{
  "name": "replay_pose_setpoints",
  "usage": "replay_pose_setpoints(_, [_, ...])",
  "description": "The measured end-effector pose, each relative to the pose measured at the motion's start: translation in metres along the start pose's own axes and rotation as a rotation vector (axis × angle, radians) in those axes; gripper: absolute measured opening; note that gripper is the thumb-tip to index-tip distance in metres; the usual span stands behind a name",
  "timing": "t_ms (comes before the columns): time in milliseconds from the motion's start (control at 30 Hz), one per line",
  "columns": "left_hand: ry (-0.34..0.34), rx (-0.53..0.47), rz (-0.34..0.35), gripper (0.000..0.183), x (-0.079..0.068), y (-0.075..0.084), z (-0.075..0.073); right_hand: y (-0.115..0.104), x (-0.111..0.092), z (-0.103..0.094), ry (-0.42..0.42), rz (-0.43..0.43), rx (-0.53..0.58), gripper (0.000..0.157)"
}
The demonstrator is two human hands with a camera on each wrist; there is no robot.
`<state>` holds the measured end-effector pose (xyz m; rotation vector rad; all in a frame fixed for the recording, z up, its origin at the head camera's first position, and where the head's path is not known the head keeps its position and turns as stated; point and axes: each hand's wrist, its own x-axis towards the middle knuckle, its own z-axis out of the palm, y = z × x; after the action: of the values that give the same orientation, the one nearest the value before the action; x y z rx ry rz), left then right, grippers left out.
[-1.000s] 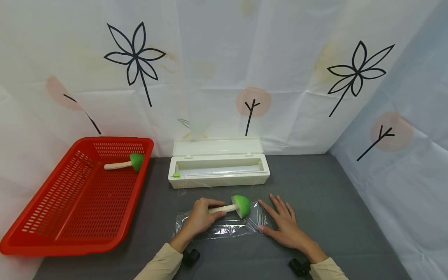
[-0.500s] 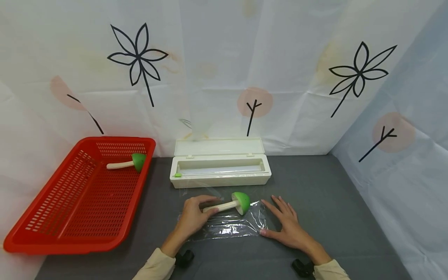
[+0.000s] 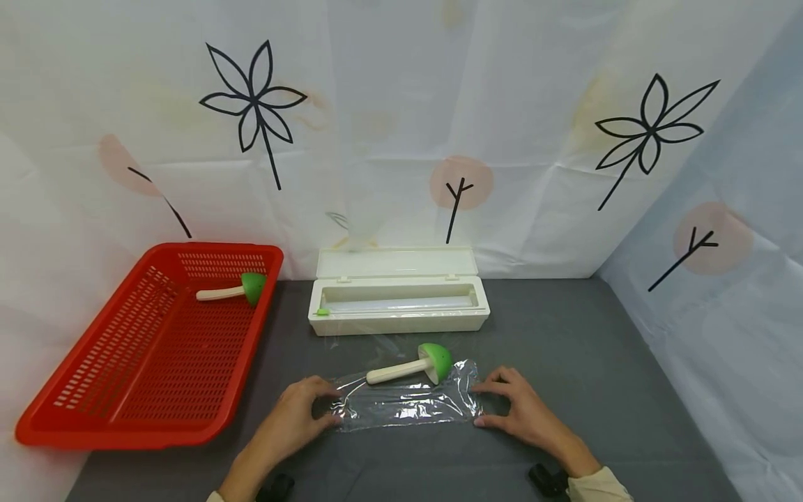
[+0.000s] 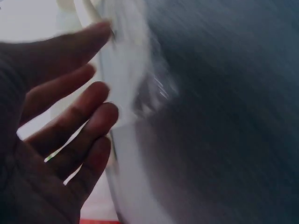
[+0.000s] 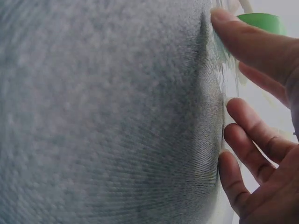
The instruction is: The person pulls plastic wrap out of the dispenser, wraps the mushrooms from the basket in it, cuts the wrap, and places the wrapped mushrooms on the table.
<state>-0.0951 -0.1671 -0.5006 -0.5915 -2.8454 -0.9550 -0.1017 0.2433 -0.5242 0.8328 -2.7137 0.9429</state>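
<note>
A toy mushroom [image 3: 436, 364] with a green cap and cream stem lies on a sheet of clear plastic wrap [image 3: 408, 413], cap to the right. At the wrap's left end, my left hand [image 3: 296, 415] has its fingertips and thumb right at the edge, spread apart. The left wrist view shows that hand [image 4: 70, 112] with loosely bent fingers beside the crinkled film [image 4: 152, 91]. My right hand [image 3: 522, 413] touches the right end, thumb and forefinger apart. In the right wrist view, its fingertips [image 5: 232, 165] rest on the grey cloth near the green cap [image 5: 264, 22].
Behind the wrap stands a white cling-film dispenser [image 3: 401, 323], lid up, with a green slider [image 3: 323, 312] at its left; film trails from it. A red basket [image 3: 169, 390] on the left holds another green-capped mushroom [image 3: 253, 287]. Printed fabric [image 3: 376, 139] encloses the back.
My left hand has let go of the mushroom's stem and moved left and down to the wrap's left end. The right hand's fingers have bent closer to the film's right edge.
</note>
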Motion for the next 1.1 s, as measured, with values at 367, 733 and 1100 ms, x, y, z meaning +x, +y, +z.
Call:
replay_pose_setpoints(367, [-0.112,0.106,0.104,0.014,-0.011,-0.013,-0.002,0.003,0.008,0.004,0.029,-0.136,-0.007,0.022])
replay_pose_setpoints(733, [0.141,-0.198,0.034,0.015,0.006,-0.023,-0.007,-0.001,0.020,-0.001,0.138,0.025,0.147,0.021])
replay_pose_setpoints(1100, [0.321,-0.276,-0.114,0.008,0.040,-0.023,-0.008,0.003,0.050,-0.002,0.273,0.173,0.191,0.011])
